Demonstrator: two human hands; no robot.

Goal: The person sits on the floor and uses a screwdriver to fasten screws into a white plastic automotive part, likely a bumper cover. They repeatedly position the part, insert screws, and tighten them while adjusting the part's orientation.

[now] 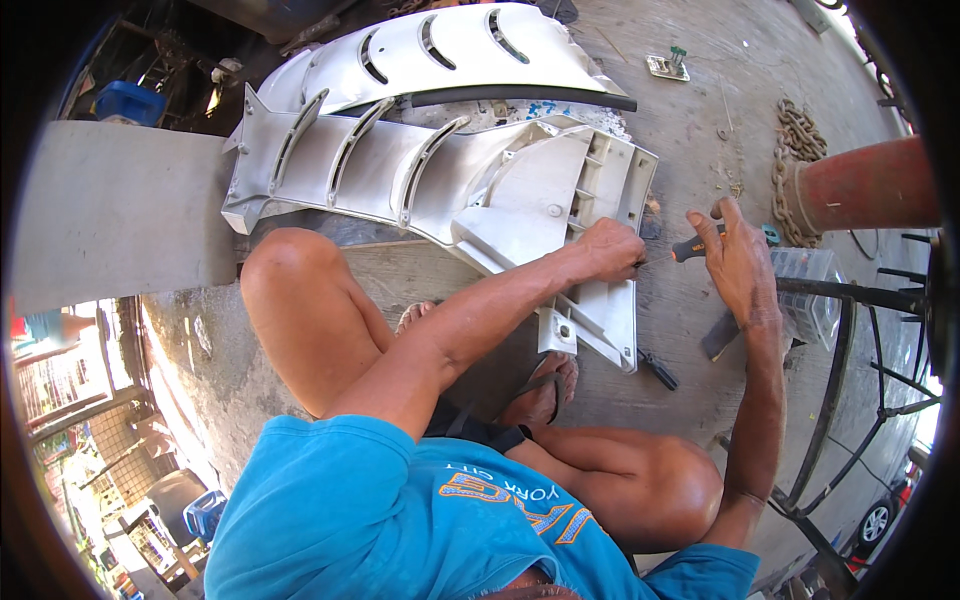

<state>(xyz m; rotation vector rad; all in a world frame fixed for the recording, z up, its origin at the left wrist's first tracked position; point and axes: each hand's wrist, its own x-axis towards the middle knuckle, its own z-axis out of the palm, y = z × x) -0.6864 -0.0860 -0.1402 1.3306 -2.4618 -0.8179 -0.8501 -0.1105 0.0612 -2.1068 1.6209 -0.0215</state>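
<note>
The left hand (612, 250) is closed, fingers curled and pressed together, over the right end of a white slotted panel (440, 200); what the fingertips pinch is hidden. The right hand (738, 262), just to the right and apart from the panel, curls its thumb and fingers around a dark-handled tool (688, 248) with an orange end pointing toward the left hand. The panel lies beneath the left hand and stretches away to the left, its curved slats on the far side and its ribbed end nearest both hands. Below that end, a black-handled screwdriver (660, 372) lies on the grey floor (690, 160) near the panel's corner. Beyond the panel sits a second white panel (465, 50) with three curved slots. Right of the right hand stands a clear plastic box (815, 300), and farther up a rusty chain (795, 130) lies beside a red post (870, 185)
</note>
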